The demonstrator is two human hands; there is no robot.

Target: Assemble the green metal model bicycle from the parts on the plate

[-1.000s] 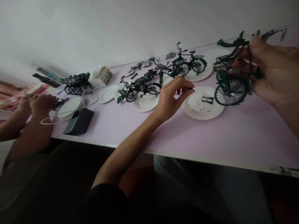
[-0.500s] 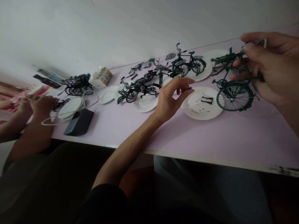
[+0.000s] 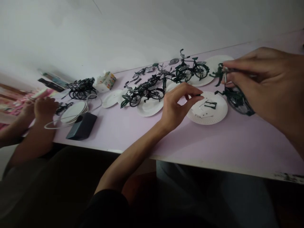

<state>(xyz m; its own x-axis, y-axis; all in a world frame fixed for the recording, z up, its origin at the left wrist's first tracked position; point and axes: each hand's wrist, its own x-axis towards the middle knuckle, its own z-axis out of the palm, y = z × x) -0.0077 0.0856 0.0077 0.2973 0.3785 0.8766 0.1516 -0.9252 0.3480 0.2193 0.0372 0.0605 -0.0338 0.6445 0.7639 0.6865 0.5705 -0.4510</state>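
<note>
My right hand point(image 3: 266, 79) is closed around a partly built dark green model bicycle point(image 3: 238, 101), gripping it near its silver handlebar stem. The rear wheel hangs below the fingers, and much of the frame is hidden behind the hand. My left hand point(image 3: 179, 104) pinches a small dark piece point(image 3: 198, 95) between thumb and fingertips, apart from the bicycle. Just under that piece lies a white paper plate point(image 3: 220, 115), with a dark forked part point(image 3: 210, 105) and several tiny metal bits on it.
Several model bicycles point(image 3: 200, 70) and loose parts stand along the wall, some on paper plates point(image 3: 149, 110). Left of my arm are a dark box point(image 3: 82, 126), a white cable point(image 3: 51, 127), stacked plates point(image 3: 71, 112) and a tissue box point(image 3: 108, 79). Another person's hands point(image 3: 45, 107) work at far left.
My right hand has turned the bicycle and brought it leftward, so its handlebar end is lower and its wheel sits partly behind the hand. The left hand keeps its pinch, shifted only slightly.
</note>
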